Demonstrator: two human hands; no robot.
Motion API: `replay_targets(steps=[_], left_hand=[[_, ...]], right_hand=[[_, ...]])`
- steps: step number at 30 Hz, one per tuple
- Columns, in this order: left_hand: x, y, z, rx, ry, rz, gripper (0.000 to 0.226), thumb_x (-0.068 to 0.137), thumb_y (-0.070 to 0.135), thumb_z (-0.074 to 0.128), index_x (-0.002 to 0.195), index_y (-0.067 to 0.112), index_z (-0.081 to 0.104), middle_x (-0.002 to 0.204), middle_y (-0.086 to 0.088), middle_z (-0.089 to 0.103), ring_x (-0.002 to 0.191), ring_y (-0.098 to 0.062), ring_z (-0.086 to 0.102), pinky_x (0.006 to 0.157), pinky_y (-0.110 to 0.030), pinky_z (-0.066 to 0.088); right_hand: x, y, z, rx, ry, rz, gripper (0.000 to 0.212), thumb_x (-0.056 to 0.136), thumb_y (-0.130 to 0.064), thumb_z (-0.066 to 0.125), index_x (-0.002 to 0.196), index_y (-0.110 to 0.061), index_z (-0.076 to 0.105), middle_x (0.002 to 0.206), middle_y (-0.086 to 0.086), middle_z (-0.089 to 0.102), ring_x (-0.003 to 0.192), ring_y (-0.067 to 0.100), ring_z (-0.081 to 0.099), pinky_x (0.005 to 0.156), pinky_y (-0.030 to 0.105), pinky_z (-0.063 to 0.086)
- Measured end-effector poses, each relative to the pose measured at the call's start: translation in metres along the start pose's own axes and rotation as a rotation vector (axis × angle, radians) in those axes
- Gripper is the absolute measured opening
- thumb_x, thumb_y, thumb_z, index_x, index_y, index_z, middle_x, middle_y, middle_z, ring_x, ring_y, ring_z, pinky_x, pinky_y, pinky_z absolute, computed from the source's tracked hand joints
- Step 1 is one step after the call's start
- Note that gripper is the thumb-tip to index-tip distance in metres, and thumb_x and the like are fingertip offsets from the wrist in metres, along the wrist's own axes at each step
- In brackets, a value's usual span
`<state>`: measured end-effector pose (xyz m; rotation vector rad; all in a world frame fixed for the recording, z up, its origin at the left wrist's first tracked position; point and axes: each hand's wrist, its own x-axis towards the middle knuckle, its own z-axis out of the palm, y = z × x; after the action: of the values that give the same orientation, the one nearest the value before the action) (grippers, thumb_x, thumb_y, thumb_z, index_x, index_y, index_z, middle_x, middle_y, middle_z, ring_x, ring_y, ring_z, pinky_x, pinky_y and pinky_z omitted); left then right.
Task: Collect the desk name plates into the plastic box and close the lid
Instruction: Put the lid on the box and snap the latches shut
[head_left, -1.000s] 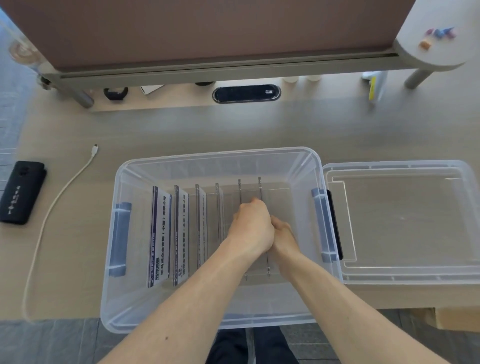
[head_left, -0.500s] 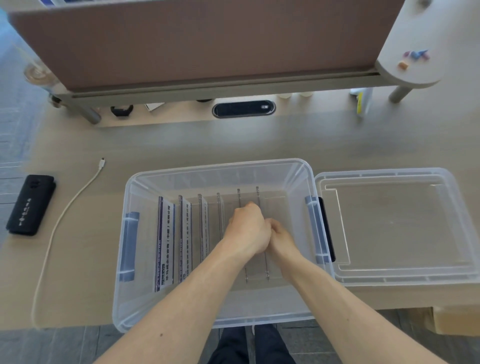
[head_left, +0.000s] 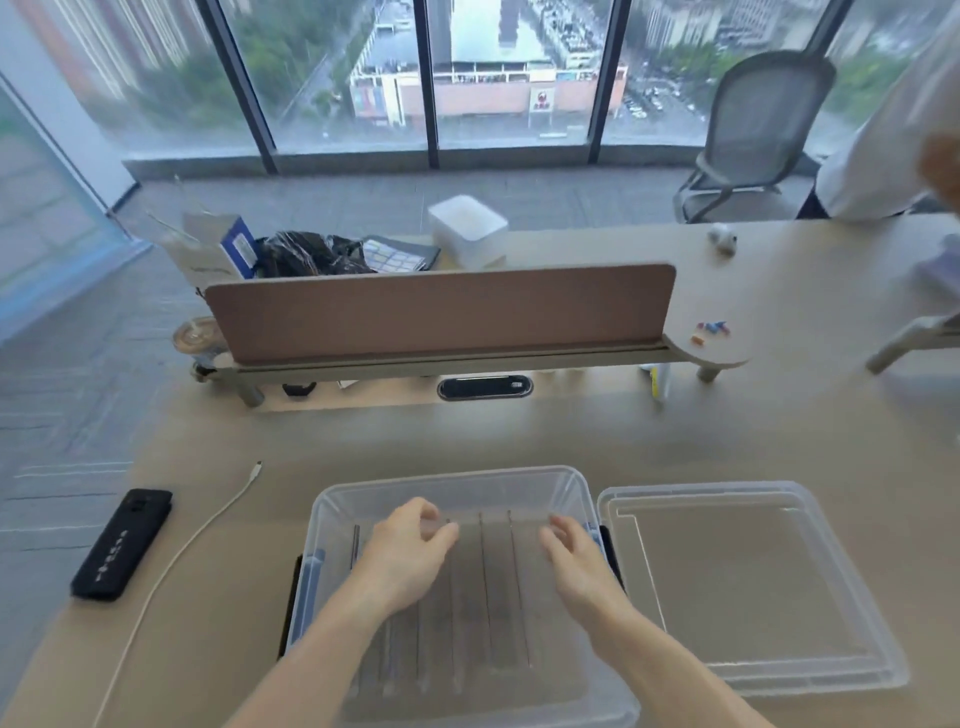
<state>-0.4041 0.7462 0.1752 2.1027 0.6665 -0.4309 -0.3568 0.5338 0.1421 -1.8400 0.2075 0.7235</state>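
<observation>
I saw both hands over the plastic box (head_left: 447, 480), left hand (head_left: 408, 553) and right hand (head_left: 574, 558) apart, fingers loosely spread, gripping nothing; the name plates (head_left: 493, 587) stood edge-on inside, blurred, partly hidden; the lid (head_left: 748, 582) lay beside it

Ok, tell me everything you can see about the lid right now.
The lid is clear, colourless plastic, rectangular with rounded corners and a raised stepped rim. It lies flat on the desk, off the plastic box and right beside its right side, close against the dark latch there. Which face is up cannot be told. Nothing rests on it, and neither the left hand nor the right hand touches it.
</observation>
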Motion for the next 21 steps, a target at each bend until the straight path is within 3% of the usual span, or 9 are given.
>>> replay_targets(steps=[5,10,14,21], left_hand=[[0.011,0.009,0.018,-0.040,-0.053,0.050,0.025,0.094,0.044,0.062,0.111,0.026,0.061,0.111,0.001,0.070,0.104,-0.021,0.069,0.093,-0.046,0.059],[0.020,0.080,0.080,-0.081,-0.136,0.195,0.028,0.094,0.043,0.062,0.113,0.023,0.065,0.106,0.002,0.072,0.098,-0.020,0.069,0.088,-0.042,0.060],[0.024,0.133,0.130,-0.079,-0.215,0.249,0.031,0.091,0.048,0.062,0.112,0.026,0.064,0.111,0.004,0.070,0.105,-0.018,0.067,0.092,-0.045,0.059],[0.045,0.184,0.216,-0.081,-0.197,0.146,0.038,0.090,0.046,0.065,0.120,0.023,0.059,0.115,-0.001,0.067,0.096,-0.023,0.066,0.085,-0.039,0.058]], right_hand=[[-0.014,0.000,-0.049,0.049,0.146,0.011,0.043,0.102,-0.027,0.052,0.144,-0.020,0.046,0.136,0.003,0.058,0.121,0.019,0.058,0.110,0.046,0.045],[-0.026,0.014,-0.132,-0.012,0.285,0.063,0.041,0.101,-0.032,0.052,0.141,-0.020,0.048,0.131,0.000,0.057,0.124,0.020,0.056,0.110,0.048,0.044],[-0.025,0.037,-0.200,0.016,0.381,0.102,0.041,0.102,-0.031,0.051,0.141,-0.018,0.048,0.133,0.004,0.057,0.125,0.022,0.055,0.109,0.047,0.044],[-0.007,0.079,-0.319,0.095,0.454,0.124,0.040,0.101,-0.024,0.054,0.139,-0.012,0.050,0.130,0.009,0.060,0.123,0.025,0.057,0.110,0.047,0.043]])
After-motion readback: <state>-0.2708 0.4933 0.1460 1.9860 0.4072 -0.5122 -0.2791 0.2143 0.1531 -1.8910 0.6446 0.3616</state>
